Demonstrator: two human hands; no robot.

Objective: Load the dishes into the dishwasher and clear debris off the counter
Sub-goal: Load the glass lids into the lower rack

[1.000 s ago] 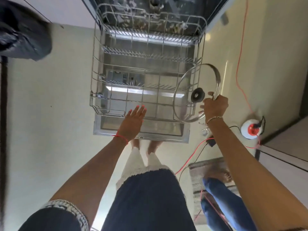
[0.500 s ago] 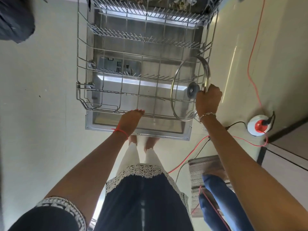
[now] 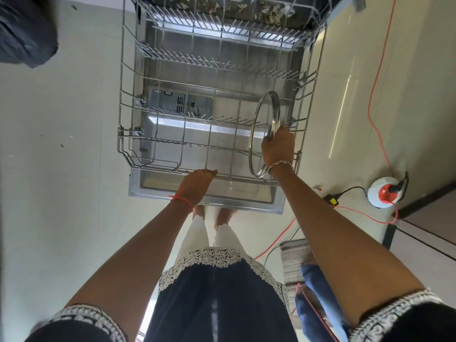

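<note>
The right hand (image 3: 278, 149) clamps the glass lid (image 3: 265, 134) upright at the rack's (image 3: 153, 166) four o'clock, to slot between tines; the left hand (image 3: 196, 185), fingers together, steadies the front rail.

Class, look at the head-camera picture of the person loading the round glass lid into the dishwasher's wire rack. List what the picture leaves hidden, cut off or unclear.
- Round glass lid with metal rim: its knob and whether it sits between tines, hidden by the right hand.
- Left hand fingertips: curl over the grey wire rack front rail, so the grip is unclear.
- Dishwasher interior: cut off by the top edge.
- Counter: out of view.
</note>
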